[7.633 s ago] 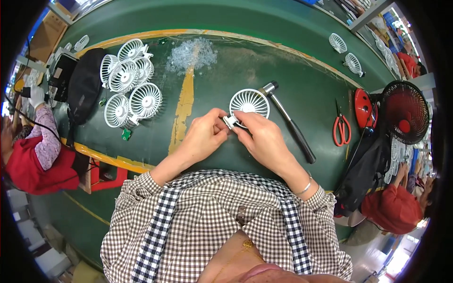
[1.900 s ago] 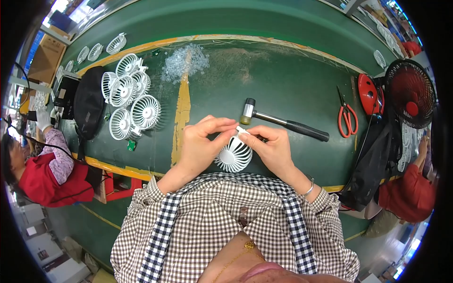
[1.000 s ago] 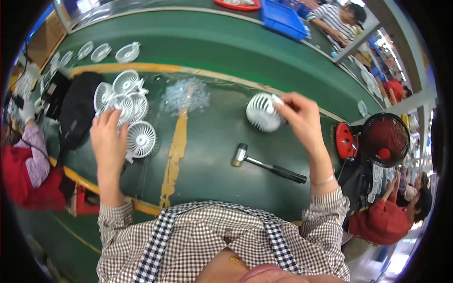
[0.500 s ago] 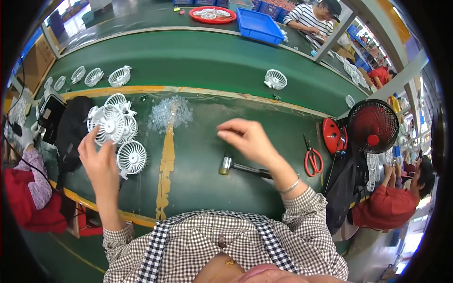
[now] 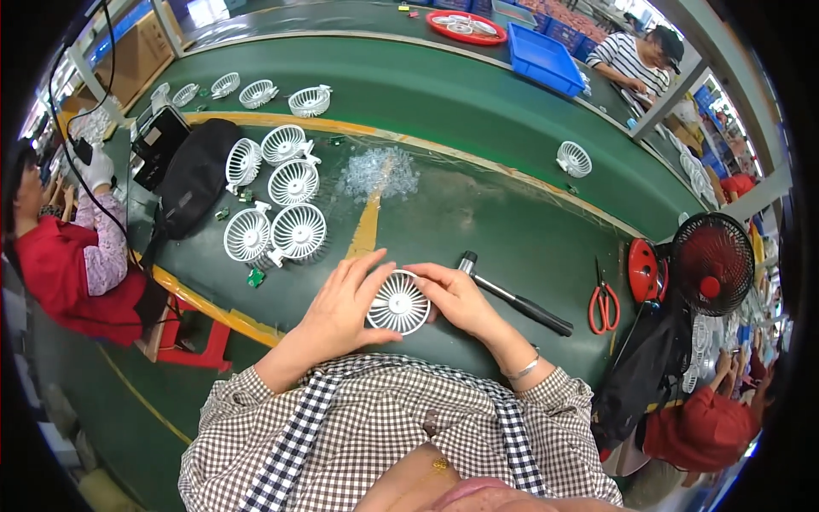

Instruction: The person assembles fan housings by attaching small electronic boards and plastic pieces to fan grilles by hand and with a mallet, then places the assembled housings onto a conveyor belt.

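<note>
A round white slotted fan housing (image 5: 397,304) is between my two hands, close to my body over the near part of the green bench. My left hand (image 5: 341,305) curves around its left side, thumb at the lower rim. The fingers of my right hand (image 5: 459,299) press its upper right rim. Several similar white fan housings (image 5: 299,230) lie in a group to the left, with a small green circuit board (image 5: 256,277) beside them. To the right of my hands lies a hammer (image 5: 516,299) with a black handle.
A heap of small clear pieces (image 5: 380,173) lies mid-bench. Red-handled scissors (image 5: 604,307) and a black desk fan (image 5: 712,263) are at the right. Beyond the bench's raised edge runs a green belt (image 5: 461,111) with more housings. People sit at both sides and across.
My left hand has brought a white fan housing from the group on the left to in front of me. My right hand has come down to it. The view has turned left.
</note>
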`<state>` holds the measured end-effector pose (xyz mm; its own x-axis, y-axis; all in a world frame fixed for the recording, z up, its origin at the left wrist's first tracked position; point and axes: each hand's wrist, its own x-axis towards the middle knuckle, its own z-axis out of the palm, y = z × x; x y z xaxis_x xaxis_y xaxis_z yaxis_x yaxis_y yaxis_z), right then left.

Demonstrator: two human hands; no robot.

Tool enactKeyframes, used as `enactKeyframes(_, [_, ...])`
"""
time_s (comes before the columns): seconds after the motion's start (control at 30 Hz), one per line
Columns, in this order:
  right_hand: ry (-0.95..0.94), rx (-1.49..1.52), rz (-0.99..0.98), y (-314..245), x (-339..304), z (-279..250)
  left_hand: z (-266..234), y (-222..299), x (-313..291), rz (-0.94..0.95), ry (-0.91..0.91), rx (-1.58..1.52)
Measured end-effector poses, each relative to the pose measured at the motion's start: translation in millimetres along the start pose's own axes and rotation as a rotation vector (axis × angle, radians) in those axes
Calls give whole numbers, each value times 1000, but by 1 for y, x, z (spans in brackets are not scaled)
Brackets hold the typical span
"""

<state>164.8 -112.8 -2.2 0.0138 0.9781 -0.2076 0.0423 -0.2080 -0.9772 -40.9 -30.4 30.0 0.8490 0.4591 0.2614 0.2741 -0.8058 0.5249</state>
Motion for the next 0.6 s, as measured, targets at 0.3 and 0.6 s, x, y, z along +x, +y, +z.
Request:
enactKeyframes(0.3, [487,-711,-367,7,2,-48,36,-15,31,-149,-121,-371])
enactKeyframes(0.6, [338,-917,-354,-4,-43,0,58,-18,42,-527,-246,-926])
